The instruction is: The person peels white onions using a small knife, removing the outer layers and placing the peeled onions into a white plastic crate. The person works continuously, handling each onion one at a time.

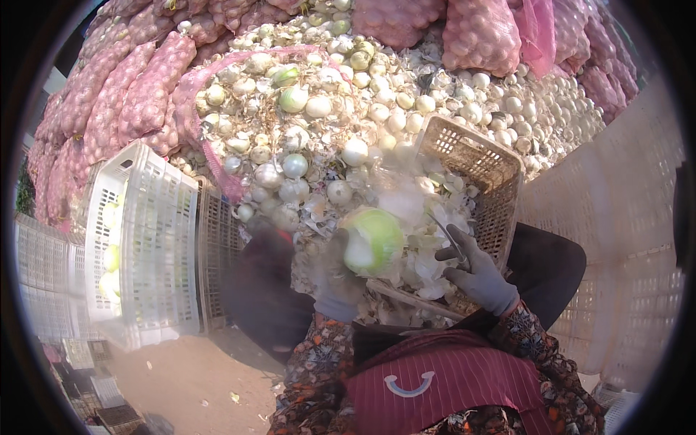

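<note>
My left hand (338,288), in a grey glove, holds a large green and white onion (374,242) above my lap. My gloved right hand (478,272) grips a small metal blade tool (450,234), perhaps a knife or shears, just to the right of the onion; its tip points up and left. Below and between my hands, a brown plastic crate (497,179) tilts against my legs, with loose onion skins (427,261) in it. A pile of white onions (340,192) mixed with dry skins lies in front of me. Haze blurs my left hand's fingers.
A white plastic crate (157,244) with peeled onions stands at left, a darker crate (215,244) beside it. Pink mesh sacks of onions (155,89) are stacked behind the pile. A large pale crate-like wall (603,239) rises at right. More crates (106,391) lie at lower left.
</note>
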The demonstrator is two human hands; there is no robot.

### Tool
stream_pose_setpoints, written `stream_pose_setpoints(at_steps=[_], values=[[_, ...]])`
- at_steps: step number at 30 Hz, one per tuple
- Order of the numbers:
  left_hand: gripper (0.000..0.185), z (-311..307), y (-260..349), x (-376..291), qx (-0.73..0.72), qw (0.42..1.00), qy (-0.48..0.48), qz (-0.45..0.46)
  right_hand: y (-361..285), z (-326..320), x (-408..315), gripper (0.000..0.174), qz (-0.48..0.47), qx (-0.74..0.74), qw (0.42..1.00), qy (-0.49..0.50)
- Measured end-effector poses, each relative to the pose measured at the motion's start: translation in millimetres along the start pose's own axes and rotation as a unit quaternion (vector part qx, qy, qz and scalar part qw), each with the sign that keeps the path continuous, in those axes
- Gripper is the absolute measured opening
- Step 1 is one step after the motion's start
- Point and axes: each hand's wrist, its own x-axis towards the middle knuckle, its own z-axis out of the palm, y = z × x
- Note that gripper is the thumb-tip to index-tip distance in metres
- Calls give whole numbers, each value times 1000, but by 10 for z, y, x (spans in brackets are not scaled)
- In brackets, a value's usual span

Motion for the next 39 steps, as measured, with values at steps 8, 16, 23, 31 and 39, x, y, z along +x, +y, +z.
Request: stream_pose_setpoints(at_steps=[8,16,23,31,39], values=[[57,23,-6,40,15,999,34,24,101,217,66,63,-151,-197,967,-64],[56,-14,-18,-59,-51,998,5,32,212,233,23,63,-93,-95,991,24],[42,-67,-456,-170,253,945,46,200,-145,575,230,65,-313,-144,932,112],[56,-22,-254,-201,-71,997,33,-19,133,230,422,76,81,245,962,86],[76,-73,-217,-178,2,998,61,-6,206,206,427,82,-18,157,985,69]])
